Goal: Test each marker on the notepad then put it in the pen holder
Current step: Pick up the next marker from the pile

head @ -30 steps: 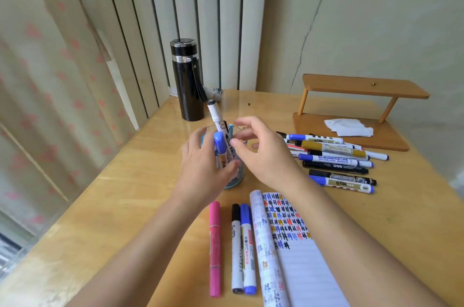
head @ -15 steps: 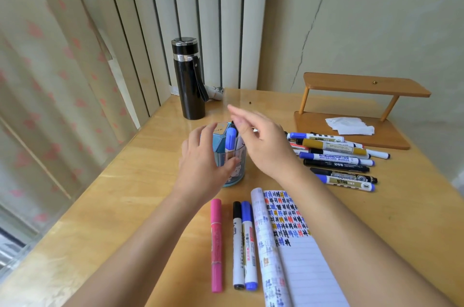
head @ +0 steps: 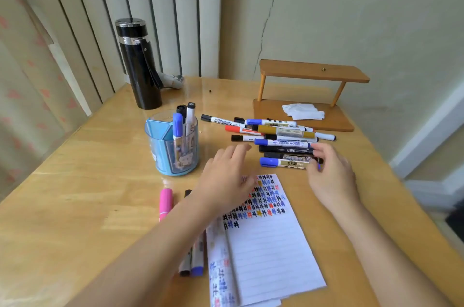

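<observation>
A blue translucent pen holder stands on the table with three markers upright in it, one with a blue cap. Right of it lies a pile of several markers. My right hand curls its fingertips round the right end of the nearest blue-capped marker in that pile. My left hand hovers with relaxed fingers over the top left corner of the lined notepad and holds nothing. The notepad's upper part carries rows of coloured test marks.
A pink marker and two more markers lie left of the notepad, partly under my left forearm. A black flask stands at the back left. A wooden shelf with a white tissue stands at the back right.
The marker held over the holder now stands inside it. Both hands left the holder and moved right; my right hand reached the marker pile and took hold of a blue-capped marker's end.
</observation>
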